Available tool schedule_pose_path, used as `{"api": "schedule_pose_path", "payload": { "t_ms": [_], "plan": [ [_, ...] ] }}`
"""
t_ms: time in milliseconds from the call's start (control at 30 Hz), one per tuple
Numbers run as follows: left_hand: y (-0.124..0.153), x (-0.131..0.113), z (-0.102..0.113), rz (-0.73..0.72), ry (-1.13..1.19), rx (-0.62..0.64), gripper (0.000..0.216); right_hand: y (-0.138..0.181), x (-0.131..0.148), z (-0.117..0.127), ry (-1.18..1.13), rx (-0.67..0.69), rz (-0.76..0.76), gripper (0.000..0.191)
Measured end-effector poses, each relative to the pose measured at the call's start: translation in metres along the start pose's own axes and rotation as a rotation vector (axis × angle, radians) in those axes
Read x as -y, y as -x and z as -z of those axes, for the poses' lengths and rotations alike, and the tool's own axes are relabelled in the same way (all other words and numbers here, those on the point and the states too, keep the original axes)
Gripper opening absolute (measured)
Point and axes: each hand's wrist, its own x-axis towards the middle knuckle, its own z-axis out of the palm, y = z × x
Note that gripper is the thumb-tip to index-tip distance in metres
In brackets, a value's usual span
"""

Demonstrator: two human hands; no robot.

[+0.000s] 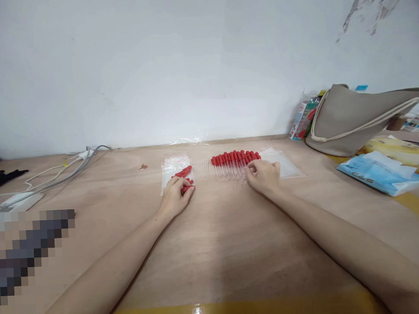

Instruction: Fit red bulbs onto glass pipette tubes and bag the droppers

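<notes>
A row of droppers with red rubber bulbs (pixel 235 157) lies at the middle of the table, their clear tubes (pixel 229 171) pointing toward me. To the left of that row lie several bare clear tubes (pixel 203 171). My left hand (pixel 174 195) is closed, with a red rubber bulb (pixel 187 189) between thumb and fingers. Loose red bulbs (pixel 184 172) lie just beyond it on a clear plastic bag (pixel 166 170). My right hand (pixel 266 176) is at the right end of the row, its fingers curled together. Whatever is in its fingertips is hidden.
Another clear bag (pixel 289 165) lies beyond my right hand. At the right are a grey bag (pixel 343 118), a colourful package (pixel 301 120) and a blue tissue pack (pixel 376 170). Cables (pixel 67 170) and a power strip (pixel 22 202) are at the left. A wall (pixel 192 70) stands behind.
</notes>
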Motion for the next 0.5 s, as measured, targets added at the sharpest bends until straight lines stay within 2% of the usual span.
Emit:
{"api": "schedule_pose_path", "payload": {
  "t_ms": [100, 167, 333, 500],
  "plan": [
    [0.000, -0.002, 0.001, -0.016, 0.020, -0.025, 0.008, 0.006, 0.032, -0.010, -0.017, 0.052, 0.176, 0.021],
    [-0.001, -0.002, 0.001, -0.021, 0.018, -0.053, 0.009, 0.005, 0.053, -0.018, -0.008, 0.089, 0.206, 0.021],
    [-0.001, 0.001, 0.000, -0.004, 0.008, -0.057, 0.007, -0.015, 0.093, -0.039, 0.036, 0.244, 0.119, 0.023],
    [-0.001, -0.001, 0.000, 0.025, 0.009, -0.091, 0.007, -0.032, 0.113, -0.049, 0.115, 0.428, -0.019, 0.028]
  ]
}}
